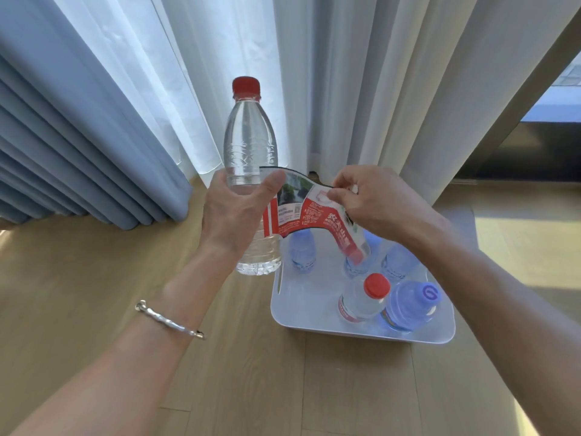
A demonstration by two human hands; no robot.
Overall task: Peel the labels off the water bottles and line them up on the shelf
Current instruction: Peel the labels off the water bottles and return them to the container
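Observation:
My left hand [234,209] grips a clear water bottle [250,143] with a red cap, held upright above the floor. Its red and white label [306,215] is peeled partway off and stretches to the right. My right hand [374,199] pinches the label's free end between thumb and fingers. Below my right hand a white bin [361,333] holds several more bottles: one with a red cap [366,298] and a red label, and several bluish ones such as the bottle [412,305] at the front right.
The bin stands on a wooden floor [94,278]. Blue curtains [78,127] hang at the left and white sheer curtains [361,89] behind the bin. A dark piece of furniture [528,152] is at the far right. No shelf is in view.

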